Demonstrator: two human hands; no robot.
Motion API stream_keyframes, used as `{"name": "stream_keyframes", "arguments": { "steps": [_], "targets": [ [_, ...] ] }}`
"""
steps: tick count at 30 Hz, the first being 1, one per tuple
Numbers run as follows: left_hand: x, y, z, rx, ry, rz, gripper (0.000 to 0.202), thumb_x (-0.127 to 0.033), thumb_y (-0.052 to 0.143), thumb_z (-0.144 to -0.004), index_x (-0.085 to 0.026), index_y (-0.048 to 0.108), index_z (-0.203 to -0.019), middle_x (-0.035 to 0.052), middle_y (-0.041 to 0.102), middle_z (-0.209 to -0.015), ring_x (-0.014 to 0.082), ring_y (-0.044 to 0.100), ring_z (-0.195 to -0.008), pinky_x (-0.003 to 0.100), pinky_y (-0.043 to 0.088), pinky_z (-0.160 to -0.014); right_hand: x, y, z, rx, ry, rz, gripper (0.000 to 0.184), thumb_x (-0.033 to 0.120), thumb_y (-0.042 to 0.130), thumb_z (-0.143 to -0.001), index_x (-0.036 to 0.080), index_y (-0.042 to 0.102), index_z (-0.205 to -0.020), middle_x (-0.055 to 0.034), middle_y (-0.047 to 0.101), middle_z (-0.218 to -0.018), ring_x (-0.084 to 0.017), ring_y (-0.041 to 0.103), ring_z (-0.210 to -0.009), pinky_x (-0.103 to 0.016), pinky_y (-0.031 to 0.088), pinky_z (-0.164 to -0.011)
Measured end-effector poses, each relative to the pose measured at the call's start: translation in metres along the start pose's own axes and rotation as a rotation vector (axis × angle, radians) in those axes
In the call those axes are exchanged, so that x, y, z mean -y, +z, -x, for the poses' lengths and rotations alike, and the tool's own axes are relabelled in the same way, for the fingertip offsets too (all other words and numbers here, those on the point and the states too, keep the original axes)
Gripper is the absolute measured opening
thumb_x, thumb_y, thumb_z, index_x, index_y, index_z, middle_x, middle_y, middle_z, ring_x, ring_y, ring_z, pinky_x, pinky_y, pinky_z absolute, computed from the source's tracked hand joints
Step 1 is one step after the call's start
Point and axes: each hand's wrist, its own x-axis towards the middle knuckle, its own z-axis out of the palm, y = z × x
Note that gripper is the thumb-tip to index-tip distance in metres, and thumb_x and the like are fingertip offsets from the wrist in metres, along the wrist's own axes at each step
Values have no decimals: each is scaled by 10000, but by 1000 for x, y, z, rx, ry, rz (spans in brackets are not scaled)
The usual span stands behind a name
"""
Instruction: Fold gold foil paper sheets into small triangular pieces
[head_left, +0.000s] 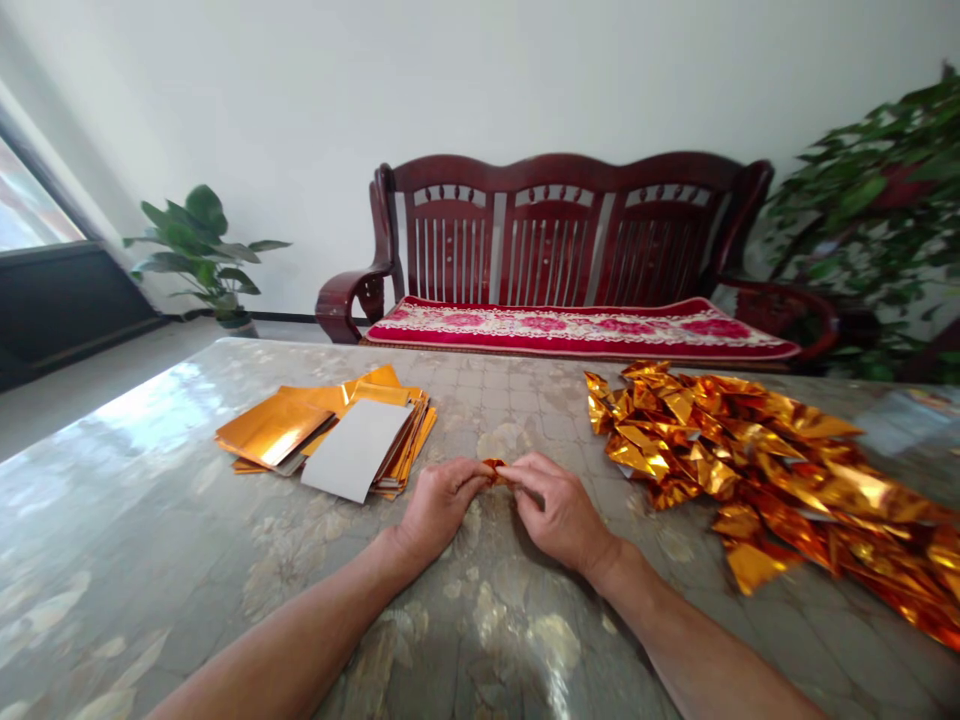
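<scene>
Between my two hands is a small piece of gold foil paper (495, 466), mostly hidden by the fingers. My left hand (441, 503) pinches its left side and my right hand (556, 508) pinches its right side, both just above the tabletop. To the left of my left hand lies a loose stack of gold foil sheets (274, 428), with a pale grey sheet (356, 448) on top. Right of my right hand spreads a large heap of folded gold foil pieces (712, 450), shiny and pointed.
The table (247, 580) has a glossy, flower-patterned cover. Beyond its far edge stands a dark red wooden bench (551, 240) with a red and white cushion (577, 325). A potted plant (202, 250) is at the back left, a leafy plant (885, 190) at the right. Clear plastic (911, 420) lies behind the heap.
</scene>
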Motion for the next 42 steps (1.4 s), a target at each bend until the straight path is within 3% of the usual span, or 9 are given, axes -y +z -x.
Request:
{"name": "stream_keyframes", "arguments": {
  "steps": [7, 14, 22, 31, 42],
  "targets": [
    [3, 0, -1, 12, -66, 40, 164, -199, 590, -879, -235, 748, -909, -16, 770, -863, 148, 700, -789, 221, 519, -747, -5, -5, -3, 31, -11, -47, 464, 28, 497, -821, 257, 694, -1173, -46, 702, -968, -159, 655, -873, -279, 538, -802],
    [9, 0, -3, -15, -138, 59, 177, -199, 587, -867, -235, 757, -899, -26, 761, -816, 136, 682, -743, 207, 495, -699, -2, -19, -7, 188, 16, -93, 669, -18, 442, -697, 246, 635, -1281, -45, 693, -1176, -187, 637, -1069, -336, 496, -977],
    [10, 1, -3, 21, -138, 62, 172, -211, 585, -869, -230, 754, -898, -27, 756, -788, 138, 683, -724, 205, 490, -673, -17, -11, -4, 123, 57, -70, 341, 167, 533, -912, 302, 687, -1186, -13, 744, -1085, -168, 701, -959, -296, 554, -848],
    [5, 0, -1, 25, -95, 47, 170, -183, 600, -869, -247, 750, -915, -27, 775, -883, 154, 711, -815, 227, 508, -764, -26, -6, -2, 124, 58, -27, 271, 150, 588, -894, 303, 726, -1070, 14, 760, -1013, -154, 713, -895, -271, 549, -812],
    [4, -1, -1, -35, -99, 12, 113, -157, 606, -859, -214, 659, -940, -38, 734, -832, 124, 673, -758, 201, 486, -704, -27, -3, -10, 88, -8, -74, 180, 178, 598, -906, 264, 738, -982, -3, 743, -979, -144, 693, -900, -272, 537, -837]
  ]
}}
